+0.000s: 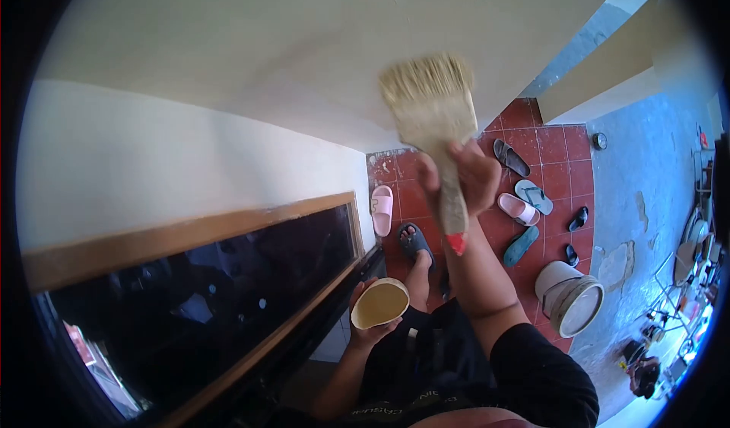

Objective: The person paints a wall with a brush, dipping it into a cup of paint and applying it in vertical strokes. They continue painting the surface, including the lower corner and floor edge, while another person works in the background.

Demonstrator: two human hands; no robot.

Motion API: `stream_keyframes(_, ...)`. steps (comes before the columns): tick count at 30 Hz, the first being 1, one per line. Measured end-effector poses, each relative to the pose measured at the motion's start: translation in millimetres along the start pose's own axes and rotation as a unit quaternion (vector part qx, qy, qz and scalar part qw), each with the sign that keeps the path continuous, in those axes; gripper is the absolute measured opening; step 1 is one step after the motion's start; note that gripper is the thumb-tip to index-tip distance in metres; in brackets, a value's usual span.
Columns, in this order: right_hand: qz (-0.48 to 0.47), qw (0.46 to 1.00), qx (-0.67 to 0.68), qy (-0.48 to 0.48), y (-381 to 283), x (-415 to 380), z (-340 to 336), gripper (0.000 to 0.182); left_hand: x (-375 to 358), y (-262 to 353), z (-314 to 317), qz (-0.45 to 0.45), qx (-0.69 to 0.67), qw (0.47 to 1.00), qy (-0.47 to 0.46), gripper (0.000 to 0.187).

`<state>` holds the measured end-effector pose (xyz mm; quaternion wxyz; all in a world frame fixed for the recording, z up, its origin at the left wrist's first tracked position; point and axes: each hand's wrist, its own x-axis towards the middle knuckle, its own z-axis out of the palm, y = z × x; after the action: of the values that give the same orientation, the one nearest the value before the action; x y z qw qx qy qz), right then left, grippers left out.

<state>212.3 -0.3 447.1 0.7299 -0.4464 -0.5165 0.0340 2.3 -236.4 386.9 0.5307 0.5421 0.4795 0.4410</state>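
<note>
My right hand [475, 175] is closed around the handle of a wide paintbrush [437, 116], raised in front of the wall [304, 55]. Pale paint coats the bristles and much of the handle, whose end is red. The bristles point up toward the wall and overlap it in this view. Lower down, near my body, my left hand [369, 334] grips a small bowl [382, 304] from beneath and the side. Inside the bowl is a pale yellowish liquid that looks like paint.
A dark window with a wooden frame [190, 225] runs along the left. Red floor tiles [559, 148] carry several sandals, including a pink slide [382, 210] and a green flip-flop [521, 246]. A lidded white bucket [569, 299] stands at right, before cluttered items on grey concrete [631, 192].
</note>
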Motion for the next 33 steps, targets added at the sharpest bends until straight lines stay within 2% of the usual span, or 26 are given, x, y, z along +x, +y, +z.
stream_keyframes(1, -0.056, 0.998, 0.006, 0.013, 3, 15, 17, 0.041, 1, -8, -5, -0.016, -0.006, 1.000, 0.005, 0.100)
stream_keyframes(2, -0.075, 0.996, -0.045, 0.024, 3, 26, 31, 0.043, 2, -13, -10, -0.034, -0.012, 0.999, 0.012, 0.101)
stream_keyframes(4, -0.080, 0.995, -0.007, 0.052, 28, 30, 61, 0.041, 12, -18, -23, -0.029, 0.031, 0.999, -0.015, 0.102)
stream_keyframes(5, -0.079, 0.995, -0.011, 0.057, 36, 29, 66, 0.041, 15, -21, -28, -0.009, 0.096, 0.995, -0.039, 0.102)
stream_keyframes(8, -0.024, 0.999, -0.035, 0.029, 58, 13, 81, 0.037, 25, -27, -41, 0.026, 0.193, 0.978, -0.071, 0.101)
stream_keyframes(10, 0.113, 0.985, 0.015, 0.131, 77, -18, 90, 0.036, 22, -29, -37, -0.032, 0.070, 0.997, 0.015, 0.102)
stream_keyframes(11, 0.110, 0.986, 0.017, 0.128, 79, -30, 86, 0.036, 23, -27, -35, -0.030, 0.067, 0.997, 0.018, 0.102)
stream_keyframes(13, 0.224, 0.969, -0.018, 0.106, 73, -52, 71, 0.035, 27, -21, -35, -0.037, 0.064, 0.997, -0.001, 0.101)
stream_keyframes(14, 0.243, 0.960, 0.042, 0.133, 74, -56, 70, 0.034, 27, -22, -34, -0.032, 0.065, 0.997, 0.002, 0.101)
stream_keyframes(16, 0.279, 0.956, -0.071, 0.056, 48, -24, 57, 0.032, 19, -23, -27, -0.038, 0.034, 0.999, 0.015, 0.100)
stream_keyframes(18, 0.265, 0.962, -0.029, 0.055, 43, 15, 60, 0.032, 19, -20, -19, -0.045, 0.005, 0.999, 0.013, 0.099)
stream_keyframes(21, 0.238, 0.969, 0.043, 0.045, 10, 80, 61, 0.029, 22, -14, -8, 0.036, 0.003, 0.999, -0.021, 0.096)
stream_keyframes(23, 0.228, 0.970, 0.072, 0.037, -8, 98, 56, 0.026, 18, -14, -4, 0.018, 0.006, 0.999, -0.029, 0.097)
stream_keyframes(24, 0.204, 0.977, 0.036, 0.043, -17, 99, 53, 0.026, 16, -13, -3, -0.001, 0.010, 0.999, -0.037, 0.099)
stream_keyframes(25, 0.178, 0.983, 0.002, 0.050, -24, 99, 52, 0.025, 14, -13, 0, 0.005, 0.011, 0.999, -0.034, 0.099)
stream_keyframes(26, 0.105, 0.992, -0.014, 0.069, -21, 92, 49, 0.027, 11, -15, 4, 0.003, -0.015, 1.000, -0.028, 0.098)
stream_keyframes(28, 0.032, 0.976, 0.139, 0.167, -9, 79, 58, 0.029, 8, -14, 10, -0.001, -0.040, 0.999, -0.014, 0.098)
stream_keyframes(29, 0.037, 0.976, 0.140, 0.161, 7, 66, 61, 0.029, 7, -9, 15, -0.012, -0.062, 0.998, -0.011, 0.098)
stream_keyframes(30, 0.041, 0.988, 0.079, 0.125, 31, 50, 63, 0.030, 7, -7, 21, -0.022, -0.085, 0.996, -0.009, 0.098)
stream_keyframes(31, 0.042, 0.995, 0.018, 0.089, 53, 32, 63, 0.030, 8, -9, 22, 0.001, -0.058, 0.998, -0.014, 0.097)
stream_keyframes(32, 0.043, 0.995, 0.016, 0.085, 71, 10, 59, 0.030, 5, -8, 23, -0.002, -0.061, 0.998, -0.012, 0.097)
stream_keyframes(33, 0.047, 0.998, -0.033, 0.037, 88, -11, 56, 0.030, 4, -8, 24, -0.008, -0.054, 0.998, -0.018, 0.097)
